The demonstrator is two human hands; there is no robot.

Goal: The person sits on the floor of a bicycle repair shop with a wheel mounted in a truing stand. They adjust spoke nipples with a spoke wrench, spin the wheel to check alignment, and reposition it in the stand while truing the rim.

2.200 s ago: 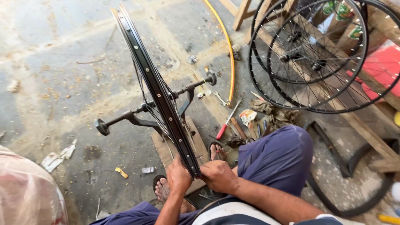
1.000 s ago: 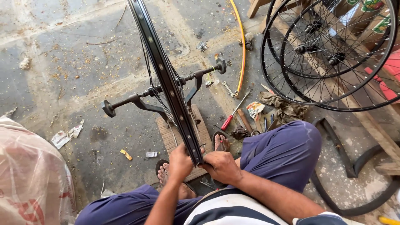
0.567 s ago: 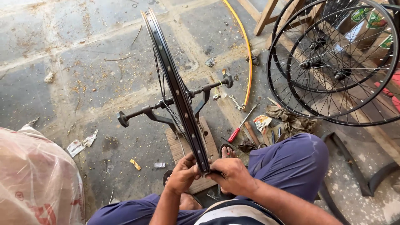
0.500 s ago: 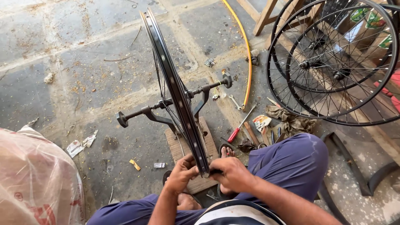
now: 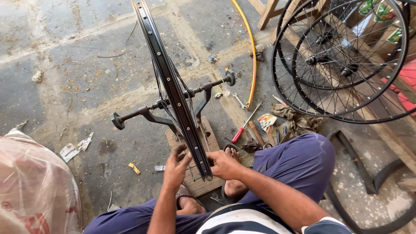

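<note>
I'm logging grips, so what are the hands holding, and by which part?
Both the left hand and right hand grip the black spoked bicycle wheel rim at its lowest near edge, one on each side.

A pinkish plastic bag [image 5: 37, 186] lies lower left; green-labelled boxes [image 5: 381, 11] top right.

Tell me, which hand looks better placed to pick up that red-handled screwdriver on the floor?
The right hand, probably. The screwdriver lies on the floor to the right of the black rim, on that hand's side. The left hand sits across the rim from it.
</note>
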